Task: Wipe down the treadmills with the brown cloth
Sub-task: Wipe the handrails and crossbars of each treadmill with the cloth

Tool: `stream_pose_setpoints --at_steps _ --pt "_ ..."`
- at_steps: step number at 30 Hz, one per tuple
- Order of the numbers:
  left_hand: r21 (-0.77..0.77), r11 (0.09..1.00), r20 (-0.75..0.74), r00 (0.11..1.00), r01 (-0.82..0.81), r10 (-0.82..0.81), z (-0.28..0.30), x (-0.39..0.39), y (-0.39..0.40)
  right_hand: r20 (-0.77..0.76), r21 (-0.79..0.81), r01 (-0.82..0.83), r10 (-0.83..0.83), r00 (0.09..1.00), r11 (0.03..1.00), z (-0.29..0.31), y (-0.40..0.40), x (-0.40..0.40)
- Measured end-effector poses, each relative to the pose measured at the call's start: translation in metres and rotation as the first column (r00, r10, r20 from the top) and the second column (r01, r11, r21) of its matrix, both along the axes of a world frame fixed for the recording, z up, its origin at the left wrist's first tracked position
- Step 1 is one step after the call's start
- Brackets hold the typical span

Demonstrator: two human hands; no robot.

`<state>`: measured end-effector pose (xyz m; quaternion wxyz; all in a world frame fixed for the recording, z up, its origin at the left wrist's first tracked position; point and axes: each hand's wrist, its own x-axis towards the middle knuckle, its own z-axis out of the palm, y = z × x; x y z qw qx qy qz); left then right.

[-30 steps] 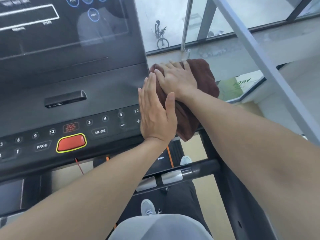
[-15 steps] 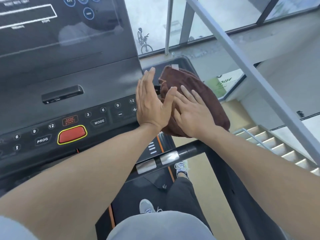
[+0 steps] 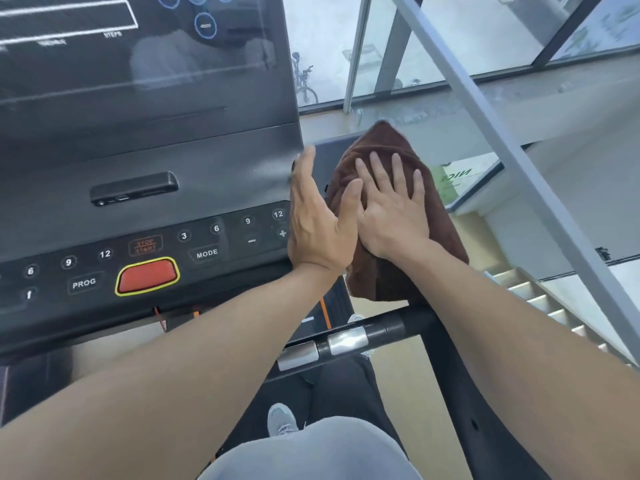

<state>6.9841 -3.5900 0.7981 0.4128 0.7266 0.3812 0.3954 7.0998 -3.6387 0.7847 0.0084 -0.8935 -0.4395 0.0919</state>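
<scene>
Brown cloth (image 3: 398,216): soft, plush terry, bunched on the smooth black console wing (image 3: 325,157); right hand (image 3: 393,209) presses it, fingers straight and spread; left hand (image 3: 317,223) flat against the console edge, fingers together.

A gym, upper floor. Treadmill console (image 3: 145,209) fills the left: speed keys, red stop button (image 3: 147,276), dark screen (image 3: 138,46), handlebar (image 3: 346,341) with metal grip sensors near. Far right, glass walls (image 3: 485,29) overlook a parked bicycle (image 3: 304,81); stairs (image 3: 540,299) descend at right.
</scene>
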Motion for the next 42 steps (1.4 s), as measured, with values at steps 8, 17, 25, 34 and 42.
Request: stream_pose_setpoints --at_steps 8,17,25,34,42 --pt "0.049 0.999 -0.006 1.0 -0.006 0.007 -0.005 0.005 0.002 -0.067 0.049 -0.214 0.217 0.974 0.976 0.002 0.095 0.027" --pt "0.239 0.971 -0.191 0.981 0.014 0.033 -0.006 0.008 0.001 -0.008 -0.007 -0.243 0.243 0.97 0.97 0.016 0.11 0.055" --pt "0.173 0.985 -0.207 0.976 -0.028 0.064 -0.003 0.009 0.001 -0.193 0.05 0.118 -0.106 0.975 0.992 0.016 0.047 0.065" --pt "0.28 0.952 -0.291 0.956 0.126 -0.041 -0.005 -0.002 -0.003 -0.634 0.11 0.515 -0.339 0.695 0.85 0.012 -0.111 0.021" --pt "0.268 0.944 -0.388 0.919 0.19 -0.074 0.0 -0.009 -0.008 -0.824 0.01 0.487 -0.268 0.499 0.873 0.022 -0.217 -0.018"
